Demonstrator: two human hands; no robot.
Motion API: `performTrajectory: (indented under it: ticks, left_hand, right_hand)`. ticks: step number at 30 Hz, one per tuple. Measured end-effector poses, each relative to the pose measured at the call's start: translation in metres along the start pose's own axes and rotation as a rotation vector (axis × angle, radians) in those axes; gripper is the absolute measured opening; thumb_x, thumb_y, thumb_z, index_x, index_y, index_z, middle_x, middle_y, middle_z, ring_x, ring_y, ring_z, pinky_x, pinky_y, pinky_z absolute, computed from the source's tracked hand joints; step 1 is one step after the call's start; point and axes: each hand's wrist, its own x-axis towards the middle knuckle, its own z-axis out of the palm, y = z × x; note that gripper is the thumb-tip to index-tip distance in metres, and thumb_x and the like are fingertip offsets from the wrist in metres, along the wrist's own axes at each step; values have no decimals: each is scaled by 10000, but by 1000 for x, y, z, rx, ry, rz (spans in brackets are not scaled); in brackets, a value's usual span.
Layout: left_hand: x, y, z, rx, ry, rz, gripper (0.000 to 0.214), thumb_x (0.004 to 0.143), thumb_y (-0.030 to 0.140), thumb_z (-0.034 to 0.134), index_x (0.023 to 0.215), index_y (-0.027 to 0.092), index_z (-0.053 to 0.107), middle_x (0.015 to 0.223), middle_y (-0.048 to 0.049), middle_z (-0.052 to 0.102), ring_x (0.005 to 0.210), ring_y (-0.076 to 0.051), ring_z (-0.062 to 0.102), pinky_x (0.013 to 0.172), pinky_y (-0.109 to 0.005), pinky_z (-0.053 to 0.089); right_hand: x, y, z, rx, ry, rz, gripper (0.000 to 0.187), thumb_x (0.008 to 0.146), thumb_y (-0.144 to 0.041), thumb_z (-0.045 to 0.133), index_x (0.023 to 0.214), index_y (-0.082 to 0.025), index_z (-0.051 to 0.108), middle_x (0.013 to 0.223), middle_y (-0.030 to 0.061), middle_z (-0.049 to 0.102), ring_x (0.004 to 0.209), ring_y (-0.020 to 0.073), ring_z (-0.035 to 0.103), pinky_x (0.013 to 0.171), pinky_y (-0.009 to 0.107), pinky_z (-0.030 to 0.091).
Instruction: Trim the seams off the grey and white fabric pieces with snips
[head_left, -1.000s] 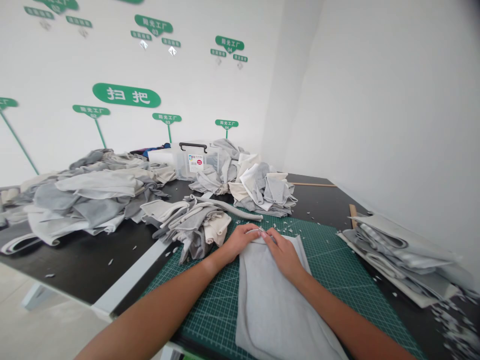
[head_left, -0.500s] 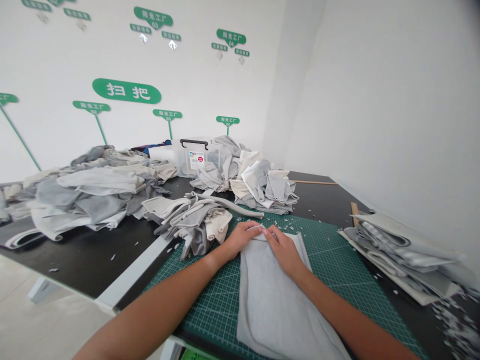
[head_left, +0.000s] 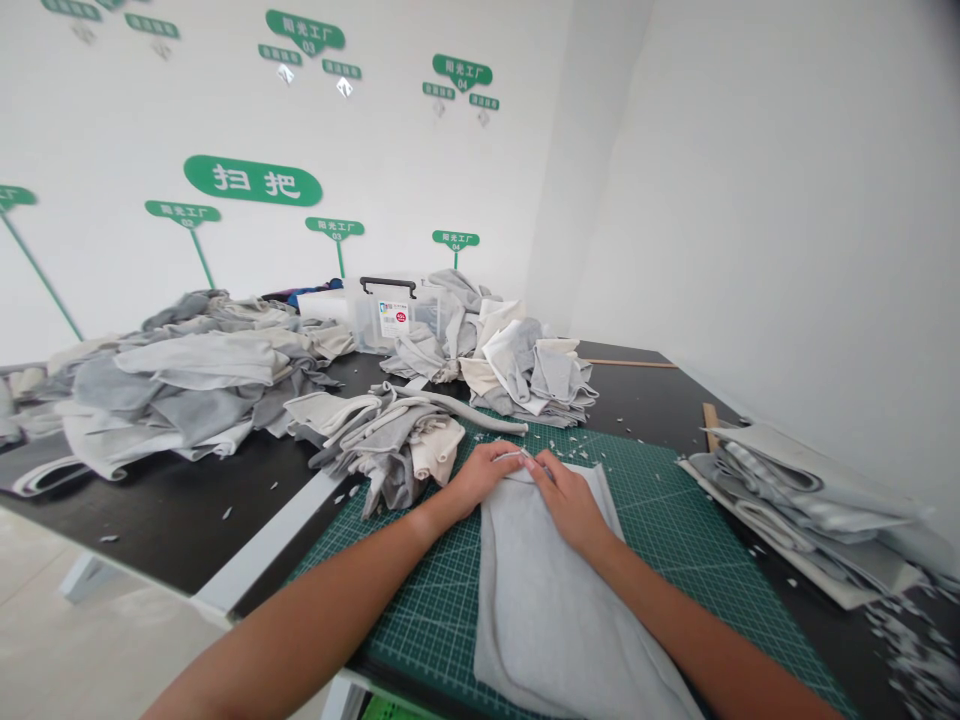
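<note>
A light grey cloth [head_left: 551, 600] lies lengthwise on the green cutting mat [head_left: 675, 520], its near end reaching the bottom of the view. At its far edge, my left hand [head_left: 487, 475] pinches the fabric between closed fingers. Right beside it, my right hand [head_left: 561, 492] grips the same edge, and the fingertips of both hands meet there. Under my right forearm part of the cloth is hidden. Just left of my hands sits a bundle of grey and cream cloths [head_left: 397, 440], partly on the mat.
Big cloth heaps stand at the left [head_left: 180, 380] and at the back [head_left: 525, 360]. Behind them is a clear plastic box [head_left: 375, 325] with a dark handle. A stack of folded cloths [head_left: 802, 510] and grey scraps [head_left: 915, 640] lie on the right. Wooden strips rest on the dark table [head_left: 172, 530].
</note>
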Motion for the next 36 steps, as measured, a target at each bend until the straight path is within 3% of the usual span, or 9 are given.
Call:
performTrajectory:
  ticks: [15, 28, 36]
  left_hand:
    - [2, -4, -1, 37, -25, 43, 269, 856, 400, 670, 916, 146, 735, 930, -41, 703, 910, -199, 598, 851, -279, 421]
    - [1, -3, -1, 67, -46, 43, 361, 868, 492, 658, 915, 144, 741, 941, -52, 714, 916, -212, 611, 856, -292, 439]
    - [4, 0, 0, 80, 2, 59, 319, 884, 427, 613, 950, 133, 717, 972, -66, 707, 960, -211, 617, 896, -292, 454]
  right_hand:
    - [1, 0, 2, -70, 25, 26, 402, 1031, -579, 380, 815, -259, 492, 716, -33, 598, 673, 193, 581, 640, 266, 358]
    - [1, 3, 2, 8, 36, 19, 390, 1033, -537, 384, 806, -250, 520, 740, -14, 617, 686, 199, 565, 653, 274, 372]
    - [10, 7, 3, 237, 62, 10, 325, 946, -534, 581, 953, -224, 678, 989, 17, 710, 945, 224, 630, 861, 288, 435]
